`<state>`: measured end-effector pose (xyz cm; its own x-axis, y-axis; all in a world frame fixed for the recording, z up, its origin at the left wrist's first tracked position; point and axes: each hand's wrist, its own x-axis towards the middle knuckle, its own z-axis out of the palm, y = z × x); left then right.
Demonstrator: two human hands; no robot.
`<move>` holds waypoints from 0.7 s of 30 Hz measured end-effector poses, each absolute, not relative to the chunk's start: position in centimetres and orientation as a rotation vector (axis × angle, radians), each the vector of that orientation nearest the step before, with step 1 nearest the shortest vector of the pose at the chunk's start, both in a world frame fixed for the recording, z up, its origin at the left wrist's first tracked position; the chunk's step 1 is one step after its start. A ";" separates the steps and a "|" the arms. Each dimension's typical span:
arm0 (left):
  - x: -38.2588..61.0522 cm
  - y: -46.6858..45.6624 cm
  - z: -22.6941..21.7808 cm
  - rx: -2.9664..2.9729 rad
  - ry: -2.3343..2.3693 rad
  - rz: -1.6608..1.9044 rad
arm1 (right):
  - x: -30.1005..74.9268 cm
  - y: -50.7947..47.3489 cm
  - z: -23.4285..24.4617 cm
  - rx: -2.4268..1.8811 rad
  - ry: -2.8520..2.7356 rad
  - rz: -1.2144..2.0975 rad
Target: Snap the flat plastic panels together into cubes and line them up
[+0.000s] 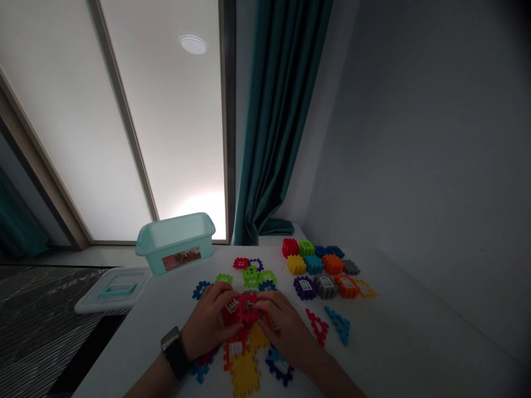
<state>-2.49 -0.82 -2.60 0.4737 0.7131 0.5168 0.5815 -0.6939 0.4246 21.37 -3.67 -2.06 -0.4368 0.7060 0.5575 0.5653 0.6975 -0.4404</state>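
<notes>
Forearms lead to hands holding red window tiles, one facing the camera.

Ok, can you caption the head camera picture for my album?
Left hand and right hand holding red interlocking window blocks, with an open mint-green tub beyond.

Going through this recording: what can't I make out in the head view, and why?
All in the head view:
Red window panels: outer edges partly covered by the left hand and right hand.
Teal bin: floor hidden behind its front wall.
Bin label: print too small and blurred.
Smartwatch: screen too small and dim to read.
Far-left curtain: cut off by the picture's edge.
</notes>
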 end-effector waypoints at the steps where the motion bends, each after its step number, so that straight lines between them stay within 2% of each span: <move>1: -2.5 -0.7 -2.8 2.531 1.109 1.021 | 21.5 -3.7 -2.0 -0.970 -2.163 0.244; 10: -2.4 -0.5 -3.6 2.484 1.090 1.025 | 21.5 -3.7 -1.9 -0.957 -2.149 0.270; 21: -1.0 -0.5 -1.2 2.519 1.155 1.025 | 22.7 -3.0 -1.6 -1.004 -2.117 0.247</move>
